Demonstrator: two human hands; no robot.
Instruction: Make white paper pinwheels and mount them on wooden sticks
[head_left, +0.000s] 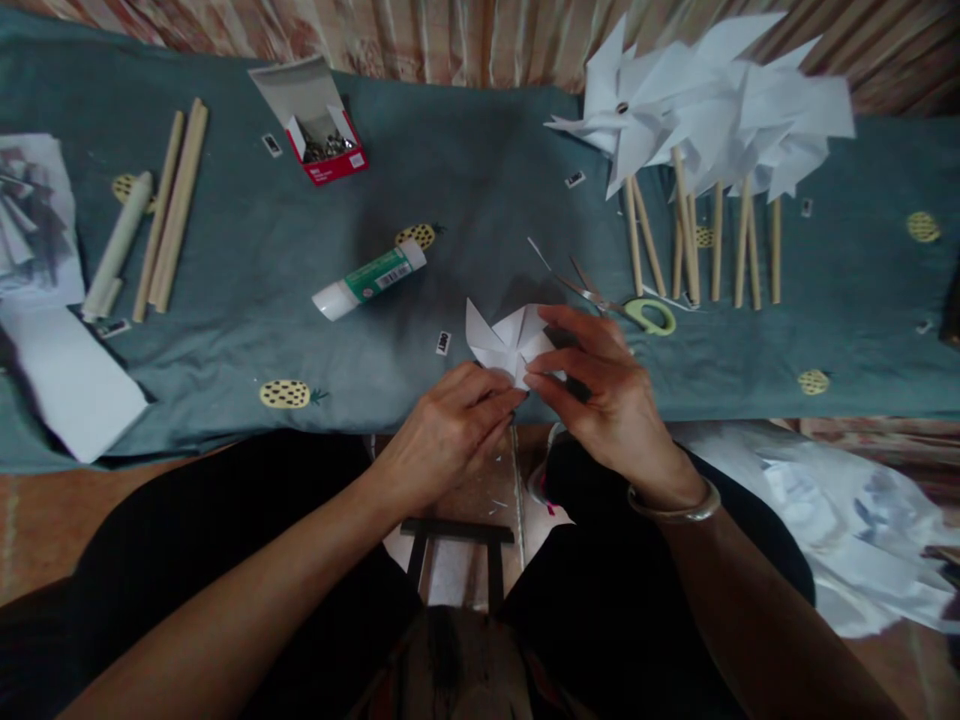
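A white paper pinwheel [504, 345] is held between my two hands, just above the table's front edge. My left hand [457, 415] pinches its lower side, thumb and fingers closed on the paper. From the right, my right hand [600, 375] grips the pinwheel's right vane with thumb and fingertips; a bracelet circles that wrist. Beyond the right hand lie scissors [649, 315] with green handles. A glue stick [369, 278] with a green label rests on its side past the left hand.
A red box [334, 165] of small metal pieces stands at the back. Finished white pinwheels [705, 110] on sticks lie at the back right. Loose wooden sticks [169, 220], a candle-like pale tube [120, 240] and white paper [75, 390] lie left. A plastic bag [847, 530] is on the floor.
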